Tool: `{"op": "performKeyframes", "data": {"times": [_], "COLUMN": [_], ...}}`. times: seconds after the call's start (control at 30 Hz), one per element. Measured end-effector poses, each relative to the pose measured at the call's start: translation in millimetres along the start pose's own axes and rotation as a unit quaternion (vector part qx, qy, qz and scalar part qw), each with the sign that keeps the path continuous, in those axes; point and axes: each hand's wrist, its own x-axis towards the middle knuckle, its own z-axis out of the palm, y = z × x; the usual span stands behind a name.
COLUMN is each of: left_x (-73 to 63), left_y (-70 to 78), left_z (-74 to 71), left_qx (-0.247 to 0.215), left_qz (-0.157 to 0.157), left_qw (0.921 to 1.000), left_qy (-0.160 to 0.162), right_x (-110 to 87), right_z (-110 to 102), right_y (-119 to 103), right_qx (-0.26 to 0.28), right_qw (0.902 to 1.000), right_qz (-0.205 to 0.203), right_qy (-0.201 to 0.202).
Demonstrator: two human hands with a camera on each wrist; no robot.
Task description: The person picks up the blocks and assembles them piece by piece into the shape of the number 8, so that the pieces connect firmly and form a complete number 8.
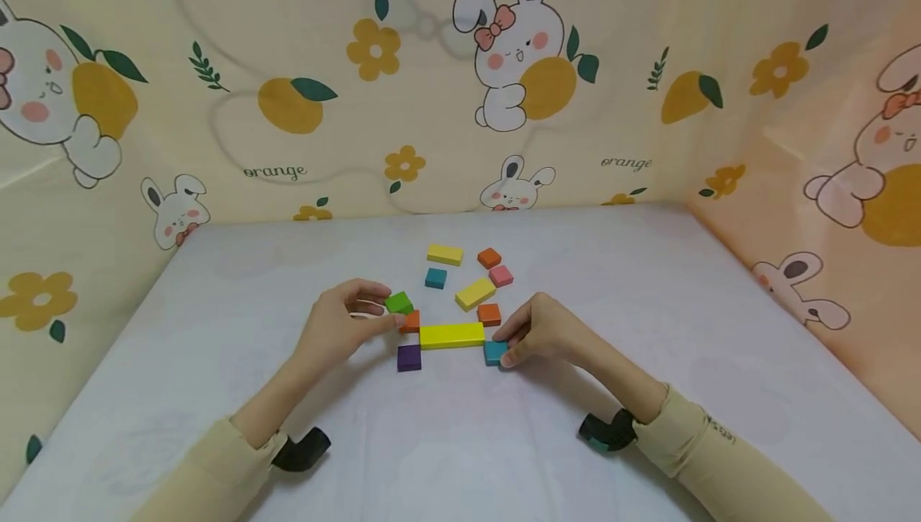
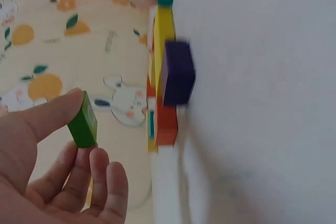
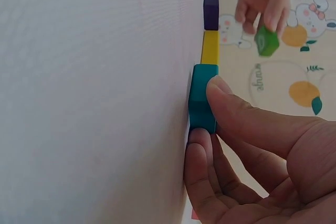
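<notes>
My left hand [image 1: 340, 318] pinches a green block [image 1: 399, 303] between thumb and fingers; the left wrist view shows this green block [image 2: 84, 121] raised off the table. My right hand [image 1: 544, 330] pinches a teal block [image 1: 494, 353] on the table, at the right end of a long yellow block [image 1: 452, 336]. At the long block's left end, a purple block [image 1: 409, 357] stands on the near side and an orange block [image 1: 412, 322] on the far side. The left thumb partly hides that orange block in the head view. Another orange block [image 1: 489, 315] lies behind the right end.
Farther back lie two smaller yellow blocks [image 1: 476, 294], a second teal block [image 1: 435, 278], a pink block [image 1: 500, 275] and one more orange block [image 1: 489, 257]. A patterned cloth [image 1: 432, 106] hangs behind the white tabletop [image 1: 446, 442]. Each sleeve has a black wrist device [image 1: 608, 431].
</notes>
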Motion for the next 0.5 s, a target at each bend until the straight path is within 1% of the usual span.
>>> {"op": "performKeyframes", "data": {"times": [0.1, 0.23, 0.3, 0.5], "left_x": [-18.0, -34.9, -41.2, -54.7], "left_y": [3.2, 5.1, 5.7, 5.8], "left_z": [1.6, 2.2, 2.5, 7.0], "left_qx": [-0.026, -0.064, -0.076, -0.088], "left_qz": [-0.003, 0.001, -0.002, -0.034], "left_qw": [0.9997, 0.9979, 0.9971, 0.9955], "left_qy": [0.000, -0.004, -0.006, -0.004], "right_x": [0.2, 0.6, 0.8, 2.1], "right_z": [0.0, 0.4, 0.4, 0.4], "right_y": [0.8, 1.1, 1.3, 1.3], "right_qx": [0.001, 0.002, 0.003, 0.010], "right_qw": [1.0000, 1.0000, 1.0000, 0.9999], "right_qz": [-0.002, -0.002, 0.001, 0.012], "right_qy": [-0.001, 0.000, 0.001, -0.003]}}
